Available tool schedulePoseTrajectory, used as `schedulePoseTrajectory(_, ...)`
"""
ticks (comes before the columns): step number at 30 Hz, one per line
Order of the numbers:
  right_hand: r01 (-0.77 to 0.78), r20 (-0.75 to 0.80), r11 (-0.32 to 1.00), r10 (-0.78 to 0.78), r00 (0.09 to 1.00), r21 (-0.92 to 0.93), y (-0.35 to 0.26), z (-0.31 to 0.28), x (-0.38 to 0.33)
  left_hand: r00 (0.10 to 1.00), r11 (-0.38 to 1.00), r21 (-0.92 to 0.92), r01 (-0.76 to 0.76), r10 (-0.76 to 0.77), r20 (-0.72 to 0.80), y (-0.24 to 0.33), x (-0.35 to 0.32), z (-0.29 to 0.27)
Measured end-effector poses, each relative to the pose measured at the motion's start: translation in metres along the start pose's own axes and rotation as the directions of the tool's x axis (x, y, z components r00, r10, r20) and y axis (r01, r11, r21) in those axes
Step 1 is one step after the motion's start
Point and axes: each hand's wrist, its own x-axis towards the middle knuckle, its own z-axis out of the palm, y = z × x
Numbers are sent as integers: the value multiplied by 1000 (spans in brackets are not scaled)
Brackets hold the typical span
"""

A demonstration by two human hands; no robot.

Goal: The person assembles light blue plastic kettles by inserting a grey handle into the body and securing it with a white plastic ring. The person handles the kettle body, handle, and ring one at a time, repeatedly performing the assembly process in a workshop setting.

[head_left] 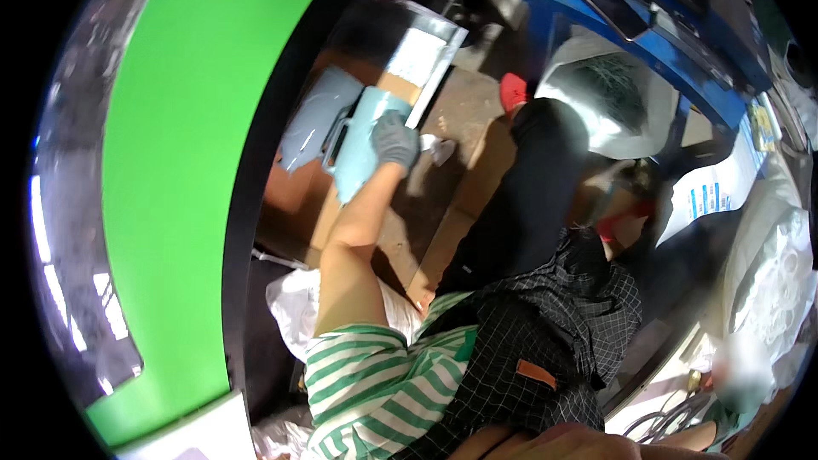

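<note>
My left hand [394, 142], in a grey glove, reaches forward with its fingers curled over the side of a light blue plastic jug [361, 143]. That jug lies tilted, its handle on the left. Just left of it is a grey-blue, glossy plastic piece [321, 117] of similar size; I cannot tell its full shape. My right hand [726, 420] is far off at the lower right rim, apparently in a dark greenish glove. Its fingers are partly hidden, and a blurred pale shape [743, 372] lies just beyond it.
A bright green machine panel [192, 162] with a black edge runs along the left. Ahead is a metal-edged chute [436, 77]. A blue bench [630, 43] at the upper right carries a phone [607, 4]. Below it stands a white sack [601, 98]; clear plastic bags [771, 281] lie at right.
</note>
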Motion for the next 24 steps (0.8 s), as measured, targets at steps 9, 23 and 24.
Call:
schedulePoseTrajectory(9,189,-165,692,-102,981,696,-155,69,3,640,780,373,-503,46,767,-15,102,44)
schedulePoseTrajectory(23,-836,583,-42,-698,416,547,-451,211,-168,853,659,-543,-520,433,-292,134,-60,-344)
schedulePoseTrajectory(24,-886,611,-134,-678,409,445,-441,207,-156,971,425,-877,-227,168,-169,156,-80,-326)
